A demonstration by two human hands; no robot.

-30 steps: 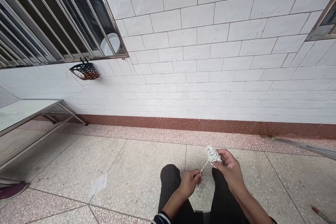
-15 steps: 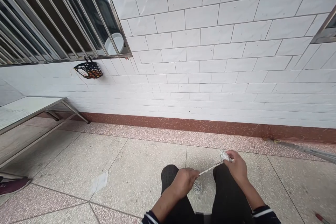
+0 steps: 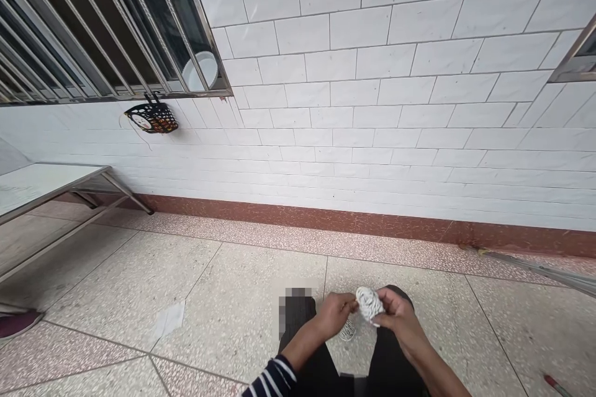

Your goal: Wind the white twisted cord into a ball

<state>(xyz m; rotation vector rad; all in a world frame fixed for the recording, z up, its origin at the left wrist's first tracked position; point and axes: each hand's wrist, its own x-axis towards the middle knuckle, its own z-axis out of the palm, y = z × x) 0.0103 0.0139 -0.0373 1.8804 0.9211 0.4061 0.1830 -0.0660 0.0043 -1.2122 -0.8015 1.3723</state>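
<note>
A bundle of white cord (image 3: 370,305) is gripped between the thumb and fingers of my right hand (image 3: 399,320), above my right knee. Close against its left side, my left hand (image 3: 336,315) is closed in a pinch on the cord, though the strand between its fingers is mostly hidden. Below and between the two hands, a second ball of cord (image 3: 347,330) shows, partly covered by my left hand. My dark trouser legs are on both sides of it.
A metal-framed bench (image 3: 56,183) stands at the left, with a maroon shoe (image 3: 18,325) near it. A sheet of paper (image 3: 169,320) lies on the floor. A black basket (image 3: 153,118) hangs from the window bars. Metal poles (image 3: 526,267) lie along the wall at right, and a red-tipped stick (image 3: 556,384) lies nearer.
My hands have come together, so the taut strand between them no longer shows. The bundle in my right hand has moved left and down and turned its wound face toward me.
</note>
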